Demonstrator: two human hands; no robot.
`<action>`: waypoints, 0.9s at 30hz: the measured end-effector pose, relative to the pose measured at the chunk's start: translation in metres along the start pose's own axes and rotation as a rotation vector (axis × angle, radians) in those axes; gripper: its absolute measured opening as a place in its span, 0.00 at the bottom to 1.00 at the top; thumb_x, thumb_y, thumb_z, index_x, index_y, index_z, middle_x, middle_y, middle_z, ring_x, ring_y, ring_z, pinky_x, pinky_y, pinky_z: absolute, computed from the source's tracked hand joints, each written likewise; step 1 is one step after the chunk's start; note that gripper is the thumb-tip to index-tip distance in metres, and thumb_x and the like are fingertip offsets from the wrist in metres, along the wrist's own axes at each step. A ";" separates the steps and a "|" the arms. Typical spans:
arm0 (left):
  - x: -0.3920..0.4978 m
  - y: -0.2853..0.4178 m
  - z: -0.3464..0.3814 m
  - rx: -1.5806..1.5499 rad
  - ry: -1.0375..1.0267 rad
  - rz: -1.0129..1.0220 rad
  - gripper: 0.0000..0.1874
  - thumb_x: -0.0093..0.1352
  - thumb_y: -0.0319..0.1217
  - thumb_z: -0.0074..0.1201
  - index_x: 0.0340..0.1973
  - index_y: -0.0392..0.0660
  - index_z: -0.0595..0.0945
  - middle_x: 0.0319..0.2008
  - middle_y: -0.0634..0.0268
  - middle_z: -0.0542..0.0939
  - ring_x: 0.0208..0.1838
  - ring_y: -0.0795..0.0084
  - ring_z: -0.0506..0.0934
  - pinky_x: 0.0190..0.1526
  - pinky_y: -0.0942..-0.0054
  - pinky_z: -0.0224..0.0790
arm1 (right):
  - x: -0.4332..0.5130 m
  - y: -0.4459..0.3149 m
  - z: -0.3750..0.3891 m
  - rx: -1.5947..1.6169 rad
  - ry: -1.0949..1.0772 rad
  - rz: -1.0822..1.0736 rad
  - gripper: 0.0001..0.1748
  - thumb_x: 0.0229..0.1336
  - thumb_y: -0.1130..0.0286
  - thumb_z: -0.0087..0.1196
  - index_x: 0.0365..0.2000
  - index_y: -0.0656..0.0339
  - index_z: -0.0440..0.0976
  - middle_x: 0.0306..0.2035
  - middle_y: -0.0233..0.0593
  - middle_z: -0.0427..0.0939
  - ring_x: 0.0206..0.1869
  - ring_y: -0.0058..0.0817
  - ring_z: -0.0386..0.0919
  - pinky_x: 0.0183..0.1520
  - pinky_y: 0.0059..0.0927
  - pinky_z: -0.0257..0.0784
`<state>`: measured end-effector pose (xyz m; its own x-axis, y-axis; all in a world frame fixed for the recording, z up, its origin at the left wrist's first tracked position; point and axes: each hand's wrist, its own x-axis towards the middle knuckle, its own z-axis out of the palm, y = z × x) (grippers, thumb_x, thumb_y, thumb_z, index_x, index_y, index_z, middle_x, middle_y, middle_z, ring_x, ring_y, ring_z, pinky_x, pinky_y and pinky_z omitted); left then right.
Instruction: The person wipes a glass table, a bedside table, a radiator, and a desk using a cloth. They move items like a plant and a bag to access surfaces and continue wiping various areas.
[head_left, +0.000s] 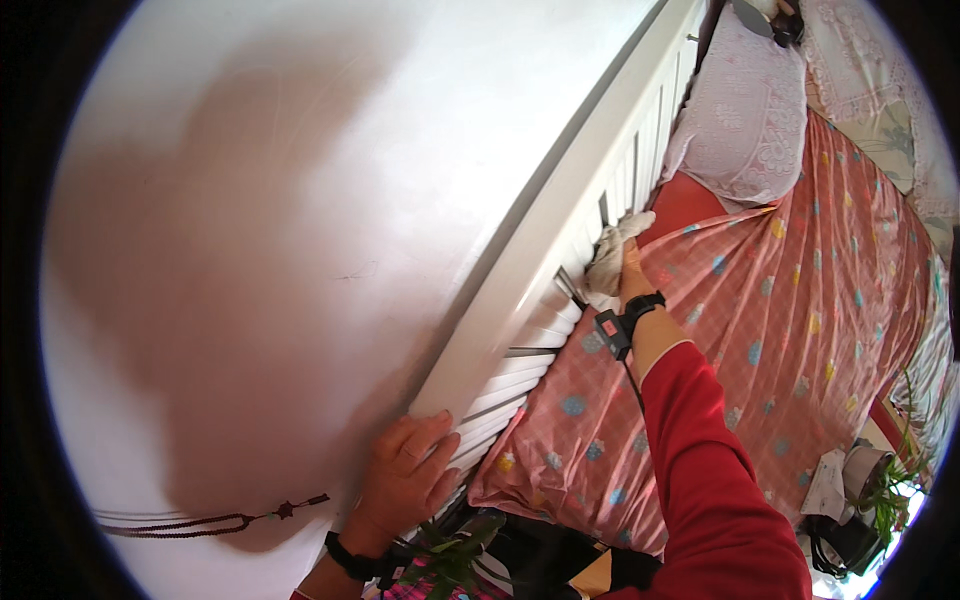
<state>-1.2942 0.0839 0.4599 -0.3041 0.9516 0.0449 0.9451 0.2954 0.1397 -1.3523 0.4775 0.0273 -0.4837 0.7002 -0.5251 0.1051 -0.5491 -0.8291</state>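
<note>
A white slatted radiator (555, 217) runs diagonally along a pale wall. My right hand (631, 262), in a red sleeve with a black strap and a small device at the wrist, holds a greyish-white cloth (606, 266) against the slats at the middle of the radiator. The fingers are mostly hidden by the cloth. At the near end of the radiator, my left hand (411, 469) rests on the top edge, its fingers over the corner and no object visible in it. It too wears a black wrist strap.
Right of the radiator lies a pink patterned cover (750, 360), with a white lace cloth (742, 120) beyond. Dark beads (195, 525) hang at the wall, lower left. A green plant (450, 551) stands below my left hand; another plant (889, 495) is at lower right.
</note>
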 end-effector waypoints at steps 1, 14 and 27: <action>0.000 -0.001 0.000 0.013 0.002 0.008 0.22 0.60 0.28 0.64 0.51 0.43 0.82 0.62 0.60 0.75 0.61 0.57 0.72 0.64 0.55 0.65 | 0.005 -0.001 0.000 -0.005 0.003 0.009 0.25 0.67 0.74 0.42 0.61 0.76 0.64 0.61 0.68 0.68 0.64 0.57 0.67 0.68 0.41 0.60; -0.009 -0.006 0.010 0.047 -0.052 0.045 0.23 0.57 0.27 0.65 0.49 0.41 0.81 0.63 0.49 0.70 0.63 0.44 0.67 0.63 0.48 0.62 | -0.092 -0.182 0.044 0.012 0.217 -0.976 0.29 0.70 0.71 0.40 0.65 0.81 0.58 0.66 0.69 0.65 0.69 0.55 0.64 0.72 0.35 0.57; -0.011 -0.008 0.010 0.051 -0.086 -0.005 0.22 0.56 0.28 0.64 0.48 0.45 0.82 0.55 0.55 0.73 0.55 0.50 0.70 0.55 0.50 0.66 | 0.091 -0.194 -0.015 -0.169 0.310 -0.978 0.28 0.73 0.61 0.38 0.62 0.75 0.65 0.61 0.61 0.72 0.63 0.52 0.71 0.66 0.36 0.63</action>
<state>-1.2974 0.0722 0.4487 -0.2997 0.9531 -0.0416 0.9490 0.3023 0.0894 -1.4036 0.6550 0.1375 -0.1806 0.9052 0.3847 -0.0810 0.3761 -0.9230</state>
